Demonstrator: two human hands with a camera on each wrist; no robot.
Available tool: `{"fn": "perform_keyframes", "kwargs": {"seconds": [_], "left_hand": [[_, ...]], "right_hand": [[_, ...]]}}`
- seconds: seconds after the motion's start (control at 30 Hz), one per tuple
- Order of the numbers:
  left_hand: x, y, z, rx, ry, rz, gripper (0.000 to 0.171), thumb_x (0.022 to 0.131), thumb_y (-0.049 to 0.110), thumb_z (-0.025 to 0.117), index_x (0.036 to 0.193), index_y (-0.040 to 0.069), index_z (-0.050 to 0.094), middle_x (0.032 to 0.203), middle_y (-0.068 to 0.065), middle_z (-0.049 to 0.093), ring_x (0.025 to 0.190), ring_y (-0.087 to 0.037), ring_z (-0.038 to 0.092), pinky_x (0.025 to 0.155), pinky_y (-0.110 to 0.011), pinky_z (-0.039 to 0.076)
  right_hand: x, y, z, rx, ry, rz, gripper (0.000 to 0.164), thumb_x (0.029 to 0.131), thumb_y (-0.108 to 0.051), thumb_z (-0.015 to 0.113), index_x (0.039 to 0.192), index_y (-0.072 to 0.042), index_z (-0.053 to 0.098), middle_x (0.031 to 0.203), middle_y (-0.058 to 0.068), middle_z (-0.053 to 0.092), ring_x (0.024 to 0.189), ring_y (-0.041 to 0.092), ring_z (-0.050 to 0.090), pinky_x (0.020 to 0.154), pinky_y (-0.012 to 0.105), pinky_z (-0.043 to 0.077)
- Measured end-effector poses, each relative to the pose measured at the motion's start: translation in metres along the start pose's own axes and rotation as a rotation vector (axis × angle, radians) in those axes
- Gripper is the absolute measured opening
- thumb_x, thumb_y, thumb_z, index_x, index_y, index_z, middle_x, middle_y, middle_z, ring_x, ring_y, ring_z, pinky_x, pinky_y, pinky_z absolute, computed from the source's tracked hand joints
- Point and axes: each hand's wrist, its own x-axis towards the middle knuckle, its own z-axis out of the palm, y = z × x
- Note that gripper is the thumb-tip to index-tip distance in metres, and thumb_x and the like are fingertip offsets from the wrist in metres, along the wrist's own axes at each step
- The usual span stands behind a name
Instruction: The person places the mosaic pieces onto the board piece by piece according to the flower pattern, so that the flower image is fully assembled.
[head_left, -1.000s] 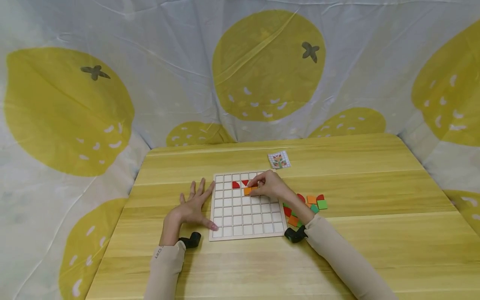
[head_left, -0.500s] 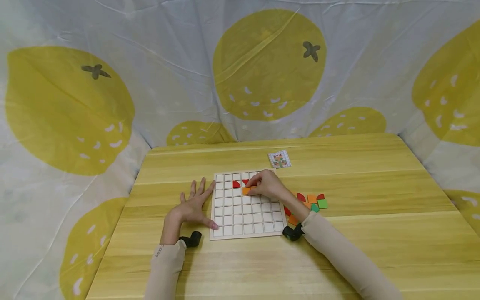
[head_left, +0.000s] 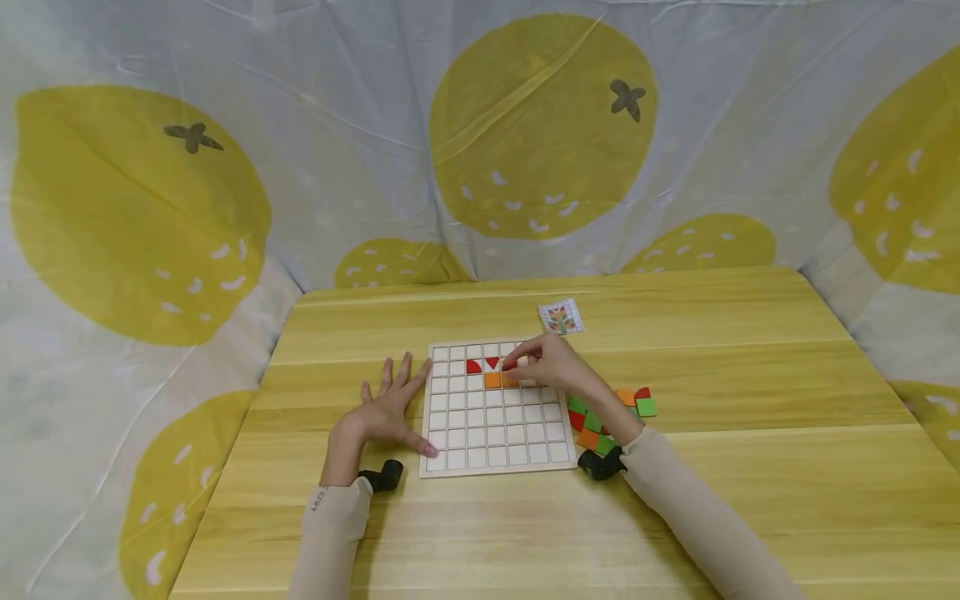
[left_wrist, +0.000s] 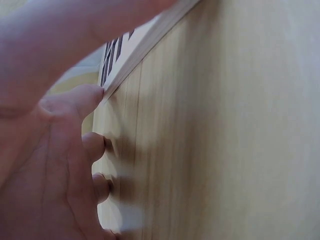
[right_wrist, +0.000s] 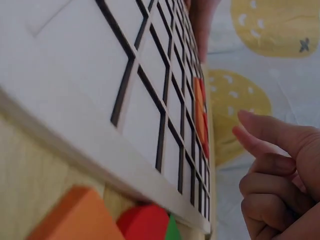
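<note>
A white grid board lies on the table. My left hand is spread flat at its left side, thumb and index fingertip at the edge; in the left wrist view the index finger meets the board's wooden side. Over the upper rows hovers my right hand, thumb and index fingertips apart with nothing between them, the other fingers folded in. Below those fingertips sit two orange square tiles side by side. In the row above are a red quarter-round tile, a red triangle tile and another red piece, partly covered.
Right of the board lies a loose pile of green, red and orange tiles, partly hidden by the right forearm. A small printed pattern card is beyond the board. A lemon-print cloth hangs behind the table.
My right hand has drawn back to the right from the orange tiles, showing more of the second one and a red piece. The left hand stays put.
</note>
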Motion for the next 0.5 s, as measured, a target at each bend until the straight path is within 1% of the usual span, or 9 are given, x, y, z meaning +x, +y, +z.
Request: {"fn": "perform_keyframes", "kwargs": {"seconds": [0.1,0.23,0.37,0.5], "left_hand": [[0.0,0.001,-0.001,0.001,-0.002,-0.002,0.146,0.063,0.05,0.097,0.168,0.02,-0.002,0.171,-0.018,-0.024,0.154,-0.047,-0.03,0.112,-0.083,-0.016],[-0.001,0.002,-0.001,-0.004,0.003,-0.004,0.147,0.063,0.049,0.097,0.168,0.02,-0.002,0.171,-0.019,-0.024,0.154,-0.048,-0.03,0.112,-0.083,-0.016],[-0.001,0.002,0.0,-0.004,0.001,-0.006,0.146,0.064,0.05,0.097,0.168,0.021,-0.002,0.171,-0.018,-0.024,0.154,-0.047,-0.03,0.112,-0.083,-0.015],[0.0,0.002,0.001,-0.003,0.002,-0.005,0.147,0.063,0.051,0.097,0.168,0.022,-0.002,0.171,-0.018,-0.024,0.154,-0.047,-0.03,0.113,-0.083,-0.015]], "right_hand": [[-0.01,0.006,-0.018,-0.011,0.017,0.011,0.021,0.09,-0.025,0.082,0.107,-0.013,0.082,0.06,-0.004,0.034,0.059,0.015,0.029,0.057,0.026,0.026],[-0.024,0.017,-0.042,0.008,0.043,0.047,0.025,0.092,-0.027,0.08,0.112,-0.011,0.081,0.06,-0.003,0.03,0.056,0.016,0.028,0.054,0.027,0.027],[-0.037,0.03,-0.059,0.006,0.066,0.066,0.027,0.093,-0.028,0.078,0.114,-0.01,0.079,0.059,-0.004,0.031,0.053,0.015,0.029,0.052,0.027,0.03],[-0.046,0.043,-0.071,-0.003,0.064,0.07,0.027,0.094,-0.026,0.078,0.115,-0.008,0.079,0.059,-0.005,0.032,0.053,0.013,0.03,0.054,0.027,0.03]]}}
